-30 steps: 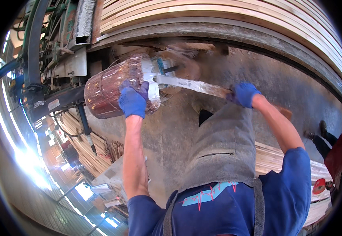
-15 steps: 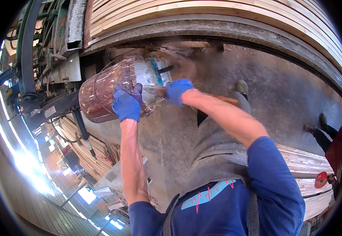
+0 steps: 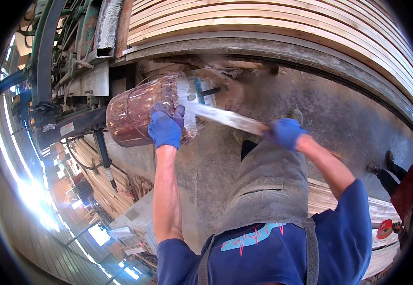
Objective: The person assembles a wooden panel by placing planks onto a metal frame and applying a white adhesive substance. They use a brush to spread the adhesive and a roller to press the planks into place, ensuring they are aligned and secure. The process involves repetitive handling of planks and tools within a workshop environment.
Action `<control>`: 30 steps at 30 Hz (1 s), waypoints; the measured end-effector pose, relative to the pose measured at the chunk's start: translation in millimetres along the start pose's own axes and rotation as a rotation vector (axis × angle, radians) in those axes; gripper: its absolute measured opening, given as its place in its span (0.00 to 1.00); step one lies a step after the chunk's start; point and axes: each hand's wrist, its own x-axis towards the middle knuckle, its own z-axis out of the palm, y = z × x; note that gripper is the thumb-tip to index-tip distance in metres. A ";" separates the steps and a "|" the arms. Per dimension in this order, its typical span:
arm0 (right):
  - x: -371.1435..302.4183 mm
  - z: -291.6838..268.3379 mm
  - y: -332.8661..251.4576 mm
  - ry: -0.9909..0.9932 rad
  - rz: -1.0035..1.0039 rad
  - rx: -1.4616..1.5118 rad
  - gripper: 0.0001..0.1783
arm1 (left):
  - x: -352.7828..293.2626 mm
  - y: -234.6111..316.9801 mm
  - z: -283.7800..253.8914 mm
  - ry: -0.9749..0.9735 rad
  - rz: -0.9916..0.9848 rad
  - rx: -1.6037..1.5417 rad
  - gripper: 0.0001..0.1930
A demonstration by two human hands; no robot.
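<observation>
Head-worn, downward fisheye view

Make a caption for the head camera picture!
Left hand on a tipped brown bucket, right hand gripping a stick.

Pale boards (image 3: 273,9) lie stacked along the top, behind a worn grey beam (image 3: 263,46) — and a dark metal machine frame (image 3: 42,61) stands at left, with loose wooden strips (image 3: 104,178) below it. At far right, another person (image 3: 404,190) in dark red stands on the grey floor (image 3: 348,111) — near a small red object (image 3: 385,229).

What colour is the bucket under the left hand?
Reddish-brown bucket, pale specks; best in the head view.
</observation>
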 end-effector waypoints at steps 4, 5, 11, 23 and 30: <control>90.6 10.8 -110.9 -0.011 -0.220 0.117 0.18 | 5.0 5.2 -0.4 0.023 0.026 -0.031 0.27; 119.5 26.3 -125.4 0.122 -0.244 0.141 0.17 | 7.9 11.4 0.2 0.026 0.050 -0.034 0.27; 100.3 37.5 -92.2 0.058 -0.093 0.112 0.17 | 0.6 2.8 4.3 0.024 0.022 -0.016 0.29; -21.4 22.7 12.0 0.089 0.002 0.002 0.21 | 1.3 -0.4 1.1 0.034 0.018 -0.022 0.29; 129.7 12.7 -134.8 0.023 -0.291 0.070 0.18 | 2.9 -0.1 4.5 0.105 0.093 -0.007 0.29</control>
